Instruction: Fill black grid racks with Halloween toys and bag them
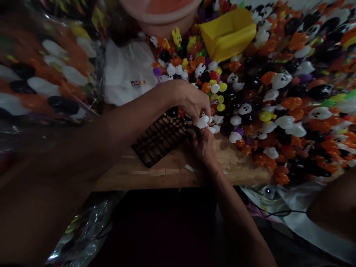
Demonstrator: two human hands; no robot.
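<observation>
"Head view, centre of frame. How do the hands stand?"

"Left hand (193, 100) comes in from above, fingers pinching a white piece (202, 121) just past the right end of a black grid tray (149, 164). Right hand (205, 144) just below, fingers curled in close; cannot tell whether they grip the piece too."

"Handling advice?"

"My judgement: pinch lightly by the sides. Surface looks glossy, may slip. Best have the right fingers brace it from below, wrists off the tray so it doesn't skid on the worktop (167, 178). Poor light; tilt the piece towards the eye to check how it sits."

"Containers?"

"Tray: open compartments, too dark to read contents. Pink basin (169, 29), top centre: reddish inside, load unclear. Yellow scoop (230, 44), upper right of centre, resting among small figures (280, 79), orange, black and white, heaped across the right of the frame. Clear bag (44, 129), upper left: white, black and orange pieces, blurred. Another plastic bag (94, 211), lower left: pale and yellowish shapes, no better than that."
</observation>
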